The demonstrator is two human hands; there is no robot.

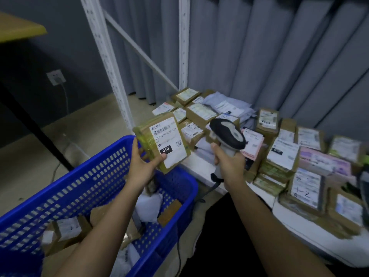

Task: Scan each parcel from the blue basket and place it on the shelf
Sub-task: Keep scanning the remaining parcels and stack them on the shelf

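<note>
Holding the parcel (162, 140) at frame centre above the blue basket (83, 176), your left hand (142, 163) grips its lower edge; your right hand (229, 162) grasps the scanner (227, 134). Tilt the label flat toward the scanner, thumb off the barcode, then shelve (201, 166) it at right.

The parcel (162, 141) is cardboard wrapped in glossy tape with a matt paper label; the basket (95, 176) is perforated plastic.

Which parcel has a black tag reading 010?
The cardboard parcel held up in the left hand over the blue basket; no other label visibly shows one.
</note>
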